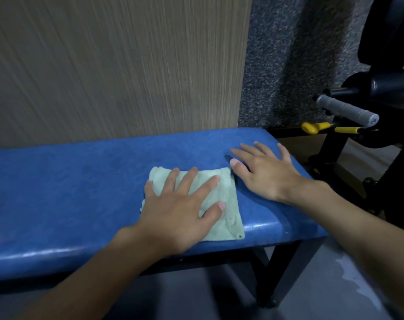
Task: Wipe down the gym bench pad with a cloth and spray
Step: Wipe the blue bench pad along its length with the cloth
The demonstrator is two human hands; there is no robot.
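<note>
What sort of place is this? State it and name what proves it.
Most likely a gym: a blue padded bench on a black frame, and beside it a black exercise machine with a grey grip handle and yellow adjustment knobs.

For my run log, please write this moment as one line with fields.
step: wipe | left hand: flat on green cloth | right hand: open, on blue bench pad | spray: not in view

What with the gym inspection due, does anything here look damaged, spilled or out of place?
The green cloth under the left hand has a small ragged tear near its near right corner. A pale patch on the floor beside the blue bench pad may be spilled liquid.
</note>
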